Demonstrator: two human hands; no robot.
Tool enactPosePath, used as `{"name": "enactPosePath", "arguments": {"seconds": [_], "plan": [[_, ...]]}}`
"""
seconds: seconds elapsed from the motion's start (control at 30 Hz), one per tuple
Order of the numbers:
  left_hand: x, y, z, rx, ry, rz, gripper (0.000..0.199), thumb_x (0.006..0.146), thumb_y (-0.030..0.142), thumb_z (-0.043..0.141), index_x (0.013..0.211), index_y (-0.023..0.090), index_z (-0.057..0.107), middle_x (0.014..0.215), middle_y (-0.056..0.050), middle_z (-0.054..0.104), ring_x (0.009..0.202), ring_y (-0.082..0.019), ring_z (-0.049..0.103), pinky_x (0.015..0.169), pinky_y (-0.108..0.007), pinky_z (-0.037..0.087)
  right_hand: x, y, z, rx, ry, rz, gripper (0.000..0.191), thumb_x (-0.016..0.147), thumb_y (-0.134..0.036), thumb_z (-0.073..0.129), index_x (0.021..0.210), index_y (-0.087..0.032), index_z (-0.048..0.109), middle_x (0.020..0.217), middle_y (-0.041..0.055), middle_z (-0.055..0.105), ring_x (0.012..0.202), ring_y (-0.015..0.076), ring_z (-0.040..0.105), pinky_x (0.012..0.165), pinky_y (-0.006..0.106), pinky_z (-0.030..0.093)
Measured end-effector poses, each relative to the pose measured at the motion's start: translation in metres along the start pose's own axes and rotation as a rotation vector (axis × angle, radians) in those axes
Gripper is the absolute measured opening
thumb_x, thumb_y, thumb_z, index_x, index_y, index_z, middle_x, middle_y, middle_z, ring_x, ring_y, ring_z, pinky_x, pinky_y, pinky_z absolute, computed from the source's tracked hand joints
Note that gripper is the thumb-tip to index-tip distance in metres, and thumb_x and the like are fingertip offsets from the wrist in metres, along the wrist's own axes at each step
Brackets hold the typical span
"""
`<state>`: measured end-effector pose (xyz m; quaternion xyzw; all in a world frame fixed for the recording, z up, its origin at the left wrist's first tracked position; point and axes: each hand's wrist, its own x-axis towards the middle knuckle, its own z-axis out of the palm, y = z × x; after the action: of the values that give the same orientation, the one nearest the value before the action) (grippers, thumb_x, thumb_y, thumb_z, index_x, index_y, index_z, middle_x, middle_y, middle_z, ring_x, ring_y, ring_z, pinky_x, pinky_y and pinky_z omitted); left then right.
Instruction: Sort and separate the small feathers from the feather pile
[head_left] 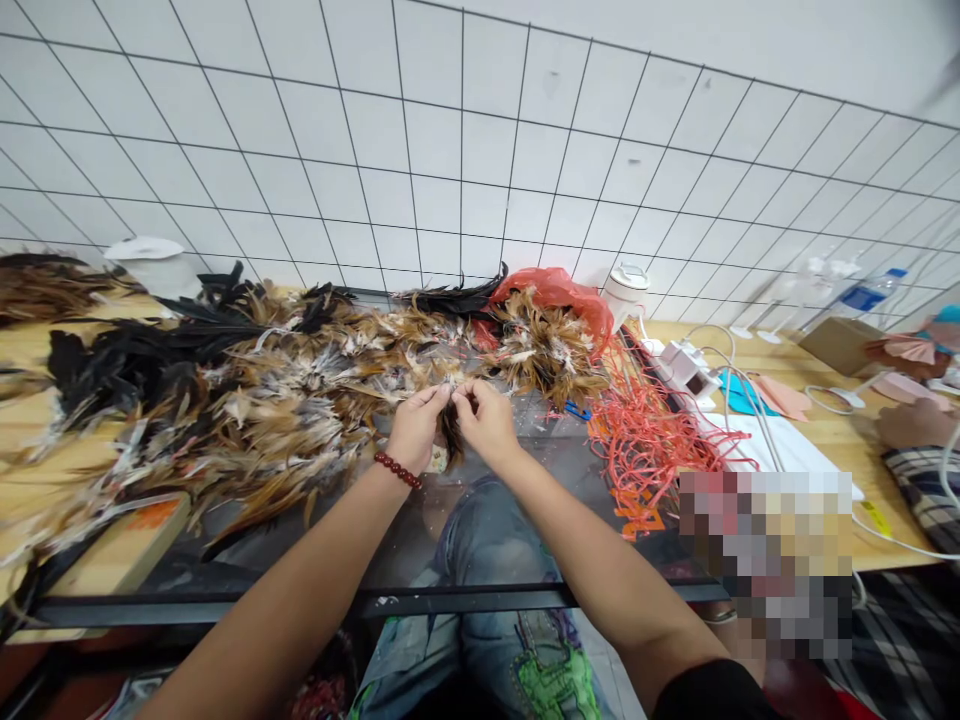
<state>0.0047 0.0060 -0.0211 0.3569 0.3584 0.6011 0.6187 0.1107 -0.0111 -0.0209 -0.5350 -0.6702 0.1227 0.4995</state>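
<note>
My left hand [417,424], with a beaded bracelet [397,470] at the wrist, meets my right hand [484,422] above the table's dark glass. Both hands are closed in pinches, thumbs against fingers, around a small dark brown feather [452,438] that hangs down between them. Its upper end is hidden by my fingertips. A wide heap of brown and white feathers [292,410] lies left of and behind my hands. Long black feathers [142,360] spread at its far left. Behind my right hand, a clump of brown feathers [551,345] rests against a red plastic bag [559,290].
Tangled red strips [645,425] lie to the right. Farther right are a white power strip [684,370], cables, a cardboard box [840,345] and a water bottle [874,295]. A white-lidded container [626,290] stands behind. A black wire grid [465,150] covers the wall. A co-worker's hand [911,425] shows at right.
</note>
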Motion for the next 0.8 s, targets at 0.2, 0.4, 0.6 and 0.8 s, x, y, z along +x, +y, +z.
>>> {"name": "enactPosePath", "arguments": {"seconds": [0.2, 0.4, 0.6, 0.8], "plan": [[0.003, -0.001, -0.004, 0.039, 0.031, 0.024, 0.031, 0.053, 0.034, 0.081, 0.070, 0.012, 0.068, 0.067, -0.002, 0.066, 0.065, -0.012, 0.057, 0.066, -0.024, 0.045, 0.000, -0.003, -0.009, -0.048, -0.066, -0.110, 0.016, 0.087, -0.027, 0.051, 0.083, -0.020, 0.064, 0.084, 0.0038, 0.063, 0.080, 0.0150, 0.056, 0.076, 0.027, 0.041], [-0.005, 0.008, -0.001, 0.099, -0.140, -0.056, 0.026, 0.065, 0.037, 0.073, 0.068, 0.013, 0.061, 0.049, 0.004, 0.051, 0.045, -0.007, 0.044, 0.047, -0.020, 0.037, 0.016, 0.014, -0.010, 0.493, -0.072, 0.113, 0.025, 0.080, -0.037, 0.058, 0.096, -0.019, 0.067, 0.088, 0.0036, 0.064, 0.077, 0.0134, 0.058, 0.075, 0.027, 0.046], [-0.012, 0.013, 0.003, 0.135, -0.321, -0.151, 0.023, 0.069, 0.033, 0.071, 0.067, 0.013, 0.060, 0.048, 0.003, 0.049, 0.046, -0.008, 0.045, 0.050, -0.021, 0.039, 0.019, 0.016, -0.017, 0.800, -0.255, 0.232, 0.026, 0.071, -0.043, 0.070, 0.076, -0.018, 0.065, 0.063, -0.0028, 0.058, 0.060, 0.0113, 0.057, 0.063, 0.026, 0.048], [-0.015, 0.017, 0.005, 0.111, -0.370, -0.272, 0.029, 0.072, 0.042, 0.068, 0.072, 0.013, 0.063, 0.058, -0.002, 0.058, 0.050, -0.011, 0.052, 0.052, -0.025, 0.043, 0.015, 0.009, -0.019, 0.949, -0.302, 0.337, 0.031, 0.066, -0.046, 0.071, 0.070, -0.019, 0.056, 0.052, -0.0068, 0.050, 0.039, 0.0117, 0.052, 0.041, 0.025, 0.042]]}}
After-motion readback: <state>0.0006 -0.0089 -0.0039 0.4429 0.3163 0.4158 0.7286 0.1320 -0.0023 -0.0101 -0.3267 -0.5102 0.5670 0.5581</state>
